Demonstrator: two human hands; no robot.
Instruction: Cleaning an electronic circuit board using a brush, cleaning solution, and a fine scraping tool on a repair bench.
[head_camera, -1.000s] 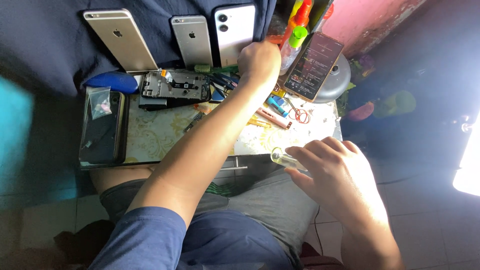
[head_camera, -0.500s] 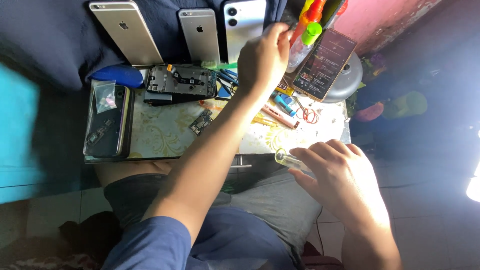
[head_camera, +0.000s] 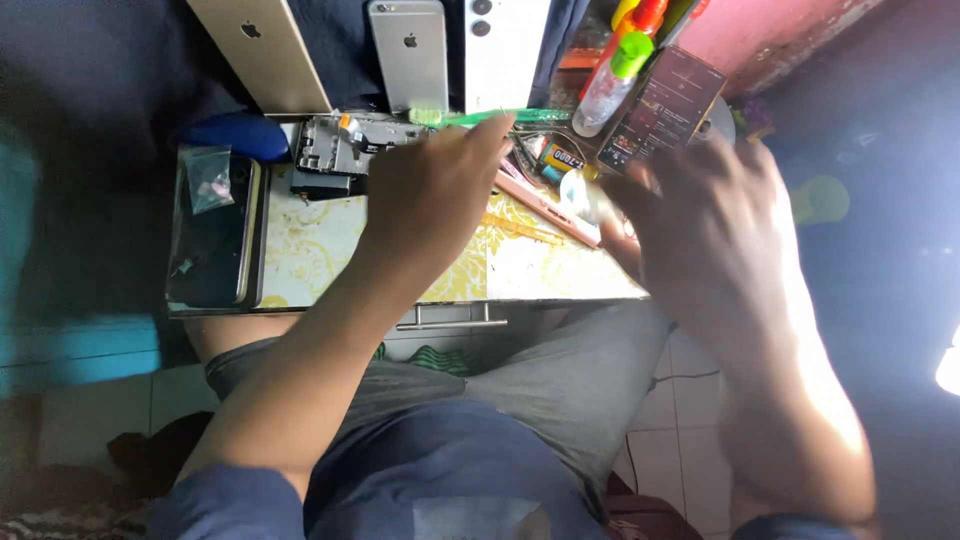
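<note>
My left hand (head_camera: 430, 190) lies palm down over the small worktable (head_camera: 330, 260), fingers stretched out. Its fingertips reach a green toothbrush (head_camera: 530, 116) that lies along the table's back edge; no grip on it shows. Just left of the hand sits a disassembled phone body (head_camera: 335, 150). My right hand (head_camera: 705, 215) is blurred over the table's right end, and a small clear vial (head_camera: 580, 192) shows at its fingertips. A pink tool (head_camera: 545, 207) lies between the two hands.
Gold (head_camera: 265, 50), silver (head_camera: 408, 50) and white (head_camera: 505, 45) phones lean at the back. A black phone (head_camera: 210, 240) with a small plastic bag lies at the left. A green-capped bottle (head_camera: 610, 85) and a dark screen (head_camera: 665, 105) stand back right.
My left hand has pulled back from the bottles at the back right towards the table's middle. My right hand has risen from my lap to the table's right end with the vial.
</note>
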